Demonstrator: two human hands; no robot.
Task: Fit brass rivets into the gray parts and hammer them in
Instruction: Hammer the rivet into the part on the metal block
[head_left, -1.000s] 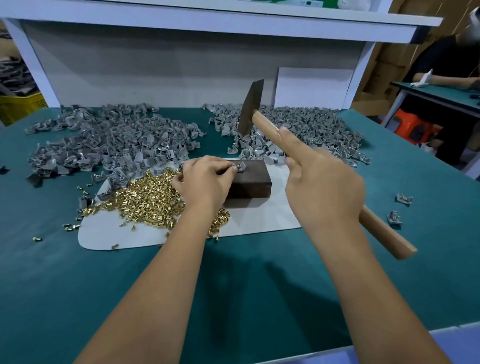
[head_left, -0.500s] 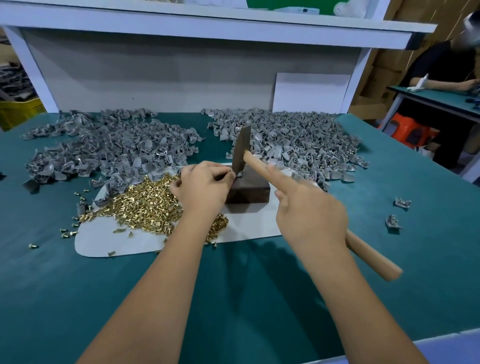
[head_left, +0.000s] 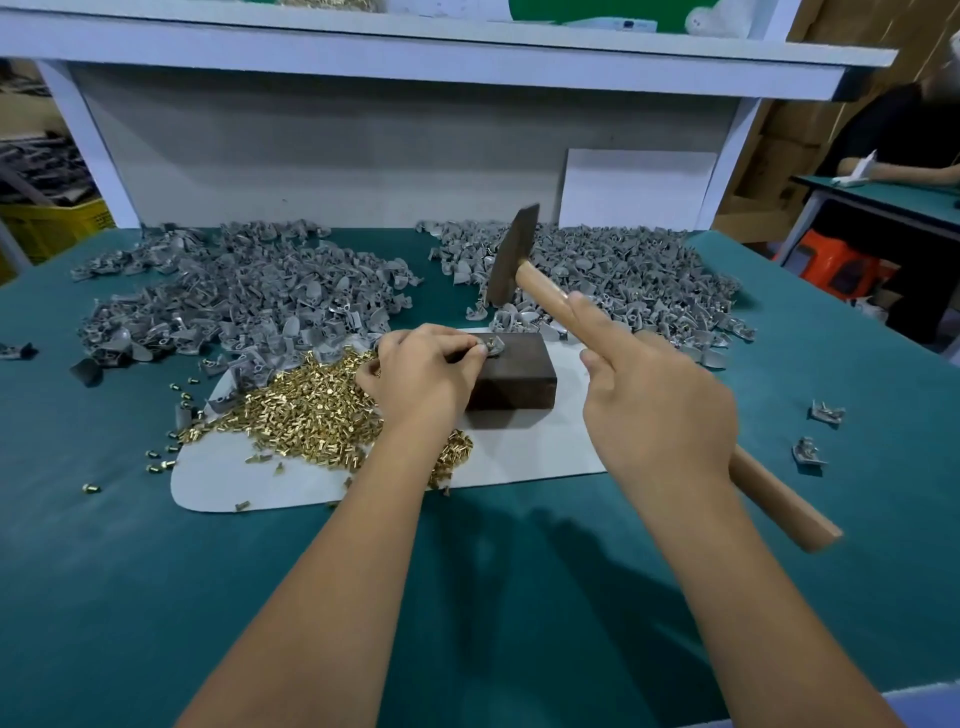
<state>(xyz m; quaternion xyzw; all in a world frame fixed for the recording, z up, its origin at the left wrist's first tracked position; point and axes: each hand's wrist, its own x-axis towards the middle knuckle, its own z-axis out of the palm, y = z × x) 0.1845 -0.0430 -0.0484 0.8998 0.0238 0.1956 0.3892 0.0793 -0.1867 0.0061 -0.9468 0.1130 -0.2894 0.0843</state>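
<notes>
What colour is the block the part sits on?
Dark brown, almost black: the block shows plainly in the head view, lying on the white mat.

- A teal-green felt-covered tabletop (head_left: 519, 597) fills the foreground.
- A white painted shelf (head_left: 415, 57) on white uprights spans its far edge, backed by a grey panel (head_left: 337, 166).
- A white rectangular board (head_left: 639, 187) leans against that panel.
- A yellow plastic crate (head_left: 52, 228) stands beyond the left edge.
- An orange plastic stool (head_left: 831, 265) sits beside a second green table (head_left: 893, 200) at right.

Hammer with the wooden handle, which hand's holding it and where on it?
The right hand grips the wooden-handled hammer around the middle of its handle, index finger stretched along it toward the head.
</notes>
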